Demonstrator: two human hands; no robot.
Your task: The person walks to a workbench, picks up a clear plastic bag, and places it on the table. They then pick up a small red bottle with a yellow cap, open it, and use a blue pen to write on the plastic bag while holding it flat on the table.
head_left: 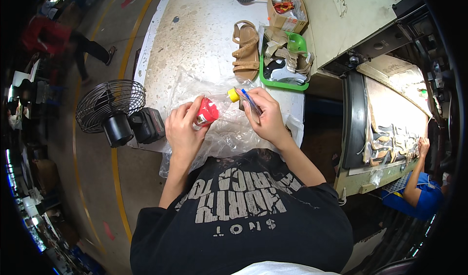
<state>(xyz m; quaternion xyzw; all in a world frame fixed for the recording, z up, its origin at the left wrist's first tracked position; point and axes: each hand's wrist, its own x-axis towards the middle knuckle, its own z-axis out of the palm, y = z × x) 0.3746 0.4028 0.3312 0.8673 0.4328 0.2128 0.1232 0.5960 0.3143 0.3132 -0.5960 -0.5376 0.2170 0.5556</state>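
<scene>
The person wears a loose black short-sleeved cotton T-shirt point(243, 216) with large cracked pale-grey block lettering printed across the chest, its sleeves ending above the elbows, leaving both forearms bare down to the left hand point(183, 128) and right hand point(265, 116), neither wearing gloves.

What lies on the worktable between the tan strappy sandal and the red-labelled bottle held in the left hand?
In the head view, crumpled clear plastic sheeting covers the speckled worktable between the tan strappy sandal and the red-labelled bottle; nothing else.
</scene>
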